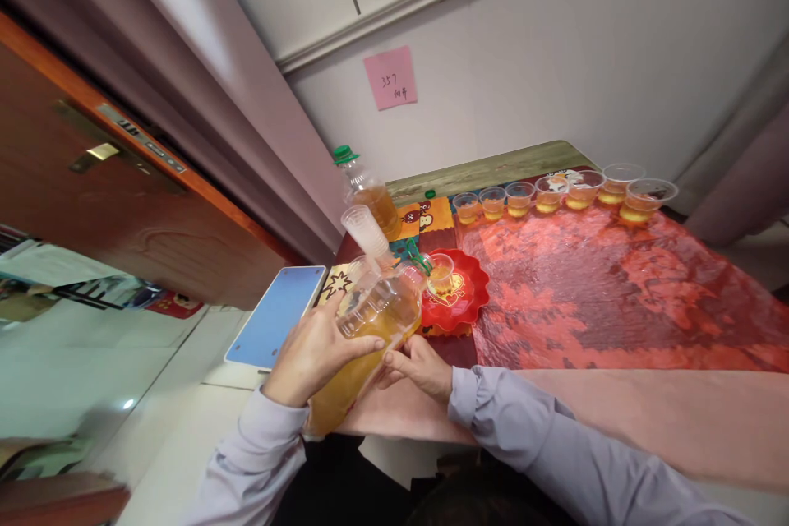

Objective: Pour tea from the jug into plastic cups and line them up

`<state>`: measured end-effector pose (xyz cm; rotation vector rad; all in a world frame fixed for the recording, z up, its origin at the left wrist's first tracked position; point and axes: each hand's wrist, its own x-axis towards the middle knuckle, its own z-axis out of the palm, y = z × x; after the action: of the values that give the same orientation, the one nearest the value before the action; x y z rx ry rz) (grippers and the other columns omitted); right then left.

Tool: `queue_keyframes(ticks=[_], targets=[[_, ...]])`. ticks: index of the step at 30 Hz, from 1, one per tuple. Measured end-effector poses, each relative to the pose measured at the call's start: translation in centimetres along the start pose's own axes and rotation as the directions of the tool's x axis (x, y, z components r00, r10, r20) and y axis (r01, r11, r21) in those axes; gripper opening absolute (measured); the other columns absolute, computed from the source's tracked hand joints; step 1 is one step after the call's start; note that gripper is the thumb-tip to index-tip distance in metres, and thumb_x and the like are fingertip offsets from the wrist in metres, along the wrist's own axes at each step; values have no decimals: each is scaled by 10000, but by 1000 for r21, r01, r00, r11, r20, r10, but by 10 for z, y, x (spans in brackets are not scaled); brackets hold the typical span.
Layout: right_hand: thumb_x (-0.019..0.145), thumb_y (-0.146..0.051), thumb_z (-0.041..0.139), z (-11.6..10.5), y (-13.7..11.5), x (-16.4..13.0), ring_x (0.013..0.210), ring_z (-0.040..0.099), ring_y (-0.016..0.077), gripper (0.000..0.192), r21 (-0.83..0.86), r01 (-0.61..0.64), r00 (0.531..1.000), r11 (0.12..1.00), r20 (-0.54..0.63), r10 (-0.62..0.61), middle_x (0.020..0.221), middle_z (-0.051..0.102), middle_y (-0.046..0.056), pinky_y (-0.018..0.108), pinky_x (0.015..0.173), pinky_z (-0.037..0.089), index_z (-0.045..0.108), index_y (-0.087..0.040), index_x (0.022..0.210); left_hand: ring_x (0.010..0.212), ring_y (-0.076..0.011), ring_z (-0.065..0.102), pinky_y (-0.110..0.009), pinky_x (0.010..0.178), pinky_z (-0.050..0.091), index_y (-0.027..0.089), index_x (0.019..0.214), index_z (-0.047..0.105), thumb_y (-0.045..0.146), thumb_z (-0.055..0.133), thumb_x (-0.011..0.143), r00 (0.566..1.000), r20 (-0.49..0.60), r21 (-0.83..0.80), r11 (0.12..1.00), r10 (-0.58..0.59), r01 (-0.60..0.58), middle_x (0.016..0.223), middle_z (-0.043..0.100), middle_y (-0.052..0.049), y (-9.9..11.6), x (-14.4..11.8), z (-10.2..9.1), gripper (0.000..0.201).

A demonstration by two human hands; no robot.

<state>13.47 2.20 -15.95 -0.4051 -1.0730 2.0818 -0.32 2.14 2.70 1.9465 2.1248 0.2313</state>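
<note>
A large clear plastic bottle (351,374) of yellow liquid is tilted in both my hands, its mouth up and to the right. My left hand (317,349) wraps over its left side, fingers spread around the plastic. Against its lower right side, my right hand (417,368) grips with the thumb on top. The bottle's neck, with a green ring, is at a clear plastic cup (441,273) holding some yellow liquid. That cup stands on a red scalloped plate (472,308). Just behind the bottle is a stack of clear cups (365,230).
Another bottle with a green cap (376,201) stands at the back left, near a small green cap (430,194). Several cups of yellow liquid (519,199) line the table's back edge. A blue board (277,316) lies left; a wooden door (141,197) stands beyond.
</note>
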Motion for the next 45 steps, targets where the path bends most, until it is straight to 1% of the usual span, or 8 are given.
queue_keyframes(ticks=[3,14,25,31,35,38,41,45], targets=[[741,-759,793,0,0,0,835,756,202,744,5,4,1000,1000,-5,-4,935,756,92,375,793,639,678,-134,1129,1022,-335,749,-409,827,546,224,1373,620,615,789,677,997,70,48,999,-28,25,1130,795,-88,0,0,-1,816],[736,-770,785,-1,-1,0,857,756,218,748,-29,8,1000,1000,-5,-8,907,742,80,384,800,639,688,-137,1123,1169,-356,711,-457,953,550,236,1415,600,607,808,649,998,56,-30,999,-40,42,1298,754,-103,-4,1,5,876],[729,-605,875,-1,6,1,703,669,170,611,-157,130,972,979,-175,-157,837,685,-2,300,615,571,589,-222,1109,1363,-317,608,-463,1183,457,201,1505,508,610,858,636,981,-194,-337,938,14,-80,1478,633,-151,-58,-16,52,1022],[739,-582,876,-2,10,3,649,651,155,661,-360,155,964,920,-149,-221,837,695,-3,286,612,526,595,-220,1215,1447,-284,535,-429,1238,402,221,1562,437,595,858,691,913,-408,-398,902,-11,-167,1585,535,-134,-87,-38,85,1037],[801,-555,833,3,1,-16,758,727,204,724,-546,174,961,820,-87,-262,1020,748,66,332,683,589,564,-227,1388,1455,-299,524,-446,1244,395,210,1569,423,594,858,691,878,-474,-428,891,-74,-155,1587,528,-148,-98,-51,95,1053],[860,-511,787,1,-19,-43,756,735,209,499,-753,170,951,635,-43,-305,1061,778,95,343,685,598,699,-232,1264,1455,-309,522,-456,1246,389,202,1573,412,596,849,694,864,-489,-449,884,-118,-133,1579,531,-158,-100,-58,99,1058],[949,-485,694,-14,-58,-60,784,748,218,282,-858,189,930,477,0,-369,943,804,84,345,714,597,791,-232,1027,1466,-315,506,-466,1253,371,194,1567,408,605,819,715,848,-514,-449,883,-129,-138,1576,525,-171,-100,-63,101,1032],[965,-514,659,-55,-125,-44,925,761,247,345,-974,74,881,216,-38,-471,1072,802,101,397,858,603,776,-220,1102,1434,-338,528,-489,1227,396,181,1550,399,650,769,733,833,-527,-487,864,-172,-130,1544,536,-191,-103,-67,105,1012]])
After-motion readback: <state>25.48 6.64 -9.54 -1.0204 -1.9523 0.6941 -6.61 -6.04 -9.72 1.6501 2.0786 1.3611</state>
